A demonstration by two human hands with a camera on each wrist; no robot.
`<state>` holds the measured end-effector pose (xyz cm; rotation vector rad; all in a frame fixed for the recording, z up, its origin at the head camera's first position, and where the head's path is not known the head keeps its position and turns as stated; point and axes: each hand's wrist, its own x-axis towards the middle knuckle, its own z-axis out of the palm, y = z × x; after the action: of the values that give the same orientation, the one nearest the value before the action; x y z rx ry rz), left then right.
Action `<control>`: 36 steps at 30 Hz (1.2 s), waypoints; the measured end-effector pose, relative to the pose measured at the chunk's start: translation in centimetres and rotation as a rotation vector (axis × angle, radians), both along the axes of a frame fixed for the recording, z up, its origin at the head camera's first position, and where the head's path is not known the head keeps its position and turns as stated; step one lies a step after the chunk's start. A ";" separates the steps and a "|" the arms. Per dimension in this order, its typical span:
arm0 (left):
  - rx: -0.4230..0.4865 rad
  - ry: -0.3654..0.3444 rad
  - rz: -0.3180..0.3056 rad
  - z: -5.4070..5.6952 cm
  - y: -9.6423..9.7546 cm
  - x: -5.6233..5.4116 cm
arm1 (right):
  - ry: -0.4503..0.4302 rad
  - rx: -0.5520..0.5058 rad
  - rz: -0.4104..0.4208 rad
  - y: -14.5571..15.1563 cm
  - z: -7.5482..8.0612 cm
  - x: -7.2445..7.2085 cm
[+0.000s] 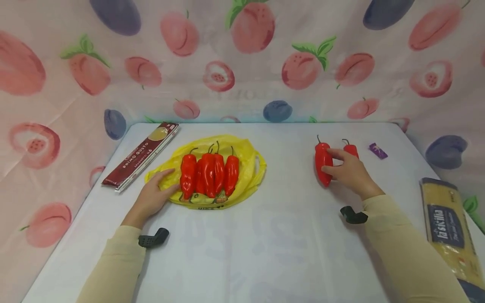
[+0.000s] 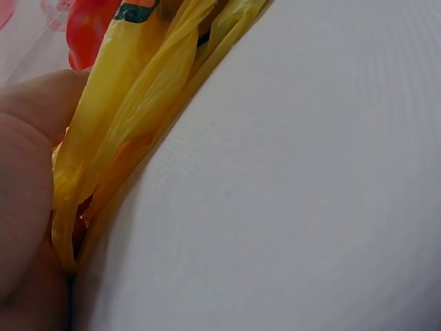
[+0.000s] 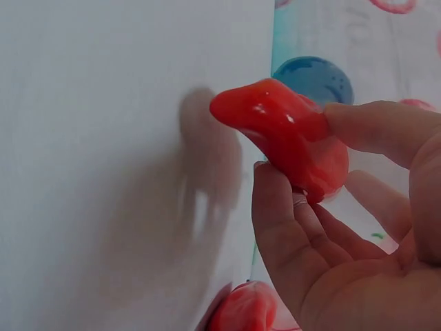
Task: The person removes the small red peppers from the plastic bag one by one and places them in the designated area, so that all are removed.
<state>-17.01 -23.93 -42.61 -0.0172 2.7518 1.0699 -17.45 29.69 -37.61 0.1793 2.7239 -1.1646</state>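
Observation:
My right hand (image 1: pixel 350 172) pinches a glossy red pepper (image 1: pixel 323 163) between thumb and fingers, its stem upward in the head view. The right wrist view shows this pepper (image 3: pixel 282 121) raised off the table, its shadow falling beside it. Just right of it lies another red pepper (image 1: pixel 350 150), partly hidden by that hand. At the left edge of a spread yellow plastic bag (image 1: pixel 248 185), my left hand (image 1: pixel 151 195) grips the plastic, thumb and fingers on either side of a fold (image 2: pixel 103 145). Several red peppers (image 1: pixel 208 174) lie side by side on the bag, stems pointing away.
A dark red spaghetti packet (image 1: pixel 140 158) lies at the back left of the white table (image 1: pixel 265 252). Near the back right is a small purple wrapper (image 1: pixel 378 150). A yellow pasta packet (image 1: pixel 451 231) lies along the right edge. Fruit-printed cloth (image 1: pixel 242 97) hangs around the table.

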 end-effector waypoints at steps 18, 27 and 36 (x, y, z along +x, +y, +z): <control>-0.004 -0.024 0.007 -0.3 0.1 0.5 | -0.068 0.056 -0.047 1.0 -1.1 -0.7; -0.003 0.003 -0.009 -0.2 0.1 0.4 | -0.076 0.048 -0.068 1.2 -1.3 -1.1; 0.000 0.003 -0.008 -0.1 0.1 0.3 | -0.070 0.072 -0.091 1.2 -1.4 -1.6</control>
<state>-16.75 -23.82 -42.68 -0.0051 2.7518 1.0694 -19.09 30.94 -38.98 0.3505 2.7233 -1.0617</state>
